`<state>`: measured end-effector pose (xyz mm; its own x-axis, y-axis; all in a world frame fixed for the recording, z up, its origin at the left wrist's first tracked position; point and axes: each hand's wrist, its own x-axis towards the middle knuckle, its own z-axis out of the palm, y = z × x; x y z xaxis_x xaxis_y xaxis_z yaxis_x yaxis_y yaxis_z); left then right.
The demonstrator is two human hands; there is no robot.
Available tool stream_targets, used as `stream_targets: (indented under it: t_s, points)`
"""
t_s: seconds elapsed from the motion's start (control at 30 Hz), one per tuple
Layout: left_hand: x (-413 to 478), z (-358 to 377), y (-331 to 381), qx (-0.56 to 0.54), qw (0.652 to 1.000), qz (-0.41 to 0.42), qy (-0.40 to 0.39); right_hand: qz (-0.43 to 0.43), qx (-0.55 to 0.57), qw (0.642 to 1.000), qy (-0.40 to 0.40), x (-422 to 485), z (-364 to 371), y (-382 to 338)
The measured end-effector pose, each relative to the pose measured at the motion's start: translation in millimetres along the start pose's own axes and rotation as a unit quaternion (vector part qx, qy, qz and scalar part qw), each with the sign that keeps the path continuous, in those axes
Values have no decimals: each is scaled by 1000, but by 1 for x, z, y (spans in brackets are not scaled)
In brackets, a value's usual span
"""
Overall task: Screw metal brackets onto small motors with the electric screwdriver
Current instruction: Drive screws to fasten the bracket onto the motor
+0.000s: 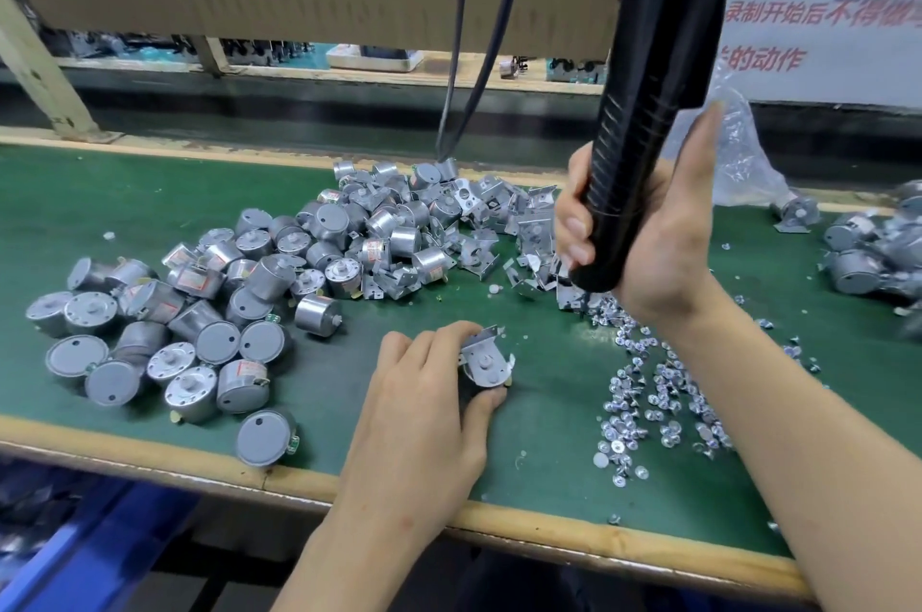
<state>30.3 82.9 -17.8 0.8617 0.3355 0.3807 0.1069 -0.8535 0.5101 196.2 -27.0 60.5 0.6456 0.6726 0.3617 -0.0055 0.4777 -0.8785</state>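
My left hand [424, 387] grips a small round silver motor [486, 369] on the green mat, with a bent metal bracket [481, 339] sitting over its top. My right hand [643, 232] holds the black electric screwdriver [648, 102], fingers wrapped round its lower body, up and to the right of the motor. The driver's tip is hidden behind the hand. A scatter of small silver screws [658, 392] lies right of the motor.
A heap of loose motors [199, 312] covers the left of the green mat [549, 437]. Loose brackets [489, 222] pile at the middle back. More motors [868, 252] lie at the right edge beside a clear plastic bag [738, 162]. Black cables [459, 62] hang down behind.
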Motion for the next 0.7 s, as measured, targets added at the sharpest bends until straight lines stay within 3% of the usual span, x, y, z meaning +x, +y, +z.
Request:
stream_targets:
  t_s: [0.13,0.33,0.7]
  points:
    - [0,1,-1,-4,1000,-2,4,29,-16,999,15,0,-24,1]
    - [-1,2,-3,-2,1000,-1,3,61,-11,997,-42,1,-38,2]
    - [-3,0,-1,-3,1000,-1,7,98,-11,993,-65,1,-45,9]
